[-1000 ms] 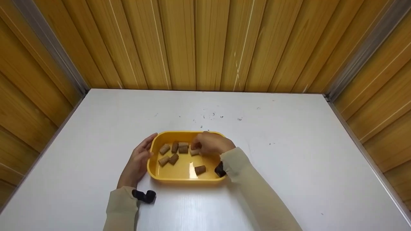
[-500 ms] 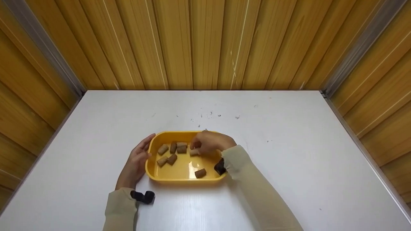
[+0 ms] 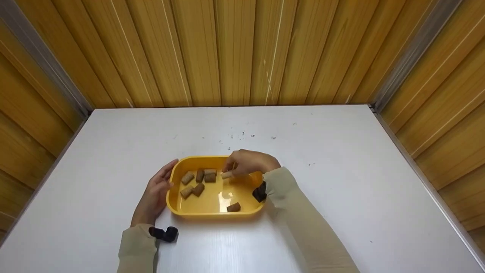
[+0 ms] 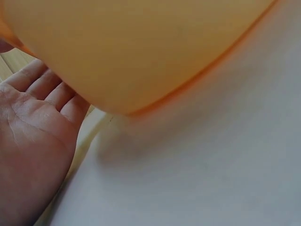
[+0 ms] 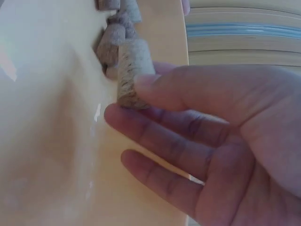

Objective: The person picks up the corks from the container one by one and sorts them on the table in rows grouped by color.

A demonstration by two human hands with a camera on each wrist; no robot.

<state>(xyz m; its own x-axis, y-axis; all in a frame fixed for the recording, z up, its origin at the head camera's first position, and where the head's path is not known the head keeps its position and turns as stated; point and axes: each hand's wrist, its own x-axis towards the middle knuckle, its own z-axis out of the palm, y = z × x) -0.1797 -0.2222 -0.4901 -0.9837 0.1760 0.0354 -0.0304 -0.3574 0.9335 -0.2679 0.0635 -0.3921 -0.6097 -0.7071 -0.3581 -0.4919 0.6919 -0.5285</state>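
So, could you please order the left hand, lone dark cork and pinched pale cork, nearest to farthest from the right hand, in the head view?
1. Pale cork: in the right hand.
2. Lone dark cork: near side of tray.
3. Left hand: tray's left end.

Head view looks forward and down — nearer wrist views share the yellow tray (image 3: 212, 194).

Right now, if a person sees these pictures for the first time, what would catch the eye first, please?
Probably the bright yellow tray on the white table, with the left hand against its left end. Next, the pale cork in the grip of the right hand, over the tray. Then the lone dark cork by the near wall, apart from the cluster at the left.
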